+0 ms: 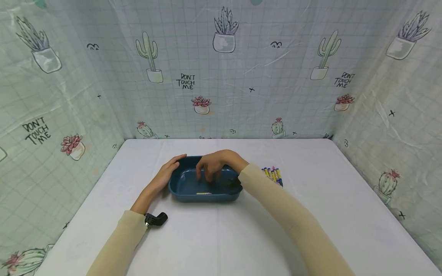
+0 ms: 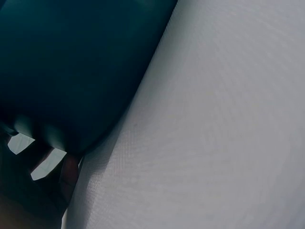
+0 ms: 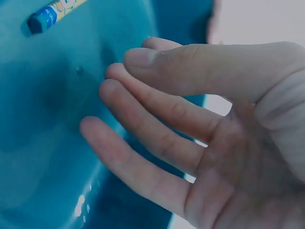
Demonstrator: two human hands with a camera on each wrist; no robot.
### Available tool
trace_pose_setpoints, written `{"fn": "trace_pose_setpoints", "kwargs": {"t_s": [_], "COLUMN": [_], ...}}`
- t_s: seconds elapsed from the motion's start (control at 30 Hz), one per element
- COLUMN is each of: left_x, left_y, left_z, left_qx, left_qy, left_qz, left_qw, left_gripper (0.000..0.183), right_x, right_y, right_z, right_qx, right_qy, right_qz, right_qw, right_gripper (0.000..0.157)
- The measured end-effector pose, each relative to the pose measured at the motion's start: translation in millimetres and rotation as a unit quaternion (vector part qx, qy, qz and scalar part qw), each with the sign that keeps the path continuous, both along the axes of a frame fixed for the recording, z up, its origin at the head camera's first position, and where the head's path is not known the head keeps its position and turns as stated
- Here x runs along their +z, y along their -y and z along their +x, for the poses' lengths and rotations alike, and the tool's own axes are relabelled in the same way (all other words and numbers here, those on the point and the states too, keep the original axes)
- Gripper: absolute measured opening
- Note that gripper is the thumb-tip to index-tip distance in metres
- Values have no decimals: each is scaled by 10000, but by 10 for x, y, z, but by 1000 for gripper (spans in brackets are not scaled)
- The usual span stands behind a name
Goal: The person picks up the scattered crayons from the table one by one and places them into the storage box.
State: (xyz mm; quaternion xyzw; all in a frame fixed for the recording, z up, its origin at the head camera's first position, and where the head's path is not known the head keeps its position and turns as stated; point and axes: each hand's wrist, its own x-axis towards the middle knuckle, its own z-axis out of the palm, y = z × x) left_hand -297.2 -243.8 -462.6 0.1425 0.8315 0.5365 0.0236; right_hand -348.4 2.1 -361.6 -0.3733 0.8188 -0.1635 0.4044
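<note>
A blue plastic basin (image 1: 207, 198) sits on the white table. My left hand (image 1: 165, 177) holds its left side, thumb at the rim and fingers along the outer wall; the left wrist view has part of those fingers (image 2: 70, 174) against the basin. Inside the basin hangs my right hand (image 1: 215, 163), its fingers loosely bent and spread, with nothing between them. A single crayon (image 1: 203, 193) lies on the basin floor near the front wall. In the right wrist view this crayon (image 3: 55, 16) has a yellow wrapper and a dark blue end, apart from the fingertips.
Several crayons (image 1: 272, 174) in yellow wrappers lie side by side to the right of the basin, partly behind my right sleeve (image 1: 276, 207). A printed cloth (image 1: 228, 76) hangs around the back and sides of the table. A black wrist device (image 1: 157, 219) sticks out from my left wrist.
</note>
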Motion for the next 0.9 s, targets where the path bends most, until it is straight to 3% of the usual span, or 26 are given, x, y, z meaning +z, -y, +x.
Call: {"fn": "trace_pose_setpoints", "kwargs": {"t_s": [0.2, 0.43, 0.67, 0.9], "left_x": [-3, 6, 8, -1], "left_y": [-6, -19, -13, -17], "left_z": [10, 18, 25, 14], "left_qx": [14, 18, 57, 24], "left_qy": [-40, -41, 8, -21], "left_qz": [-21, -17, -21, 55], "left_qw": [10000, 10000, 10000, 10000], "left_gripper": [48, 48, 48, 48], "right_x": [86, 225, 129, -91], "right_y": [-408, -1030, -1697, -2210], "right_z": [-22, 97, 211, 295], "right_qx": [-210, -1108, -2002, -2848], "right_qy": [-443, -864, -1130, -1269], "right_qz": [-689, -1198, -1618, -1439], "right_qw": [9964, 9828, 9597, 9392], "right_gripper": [34, 30, 29, 35]}}
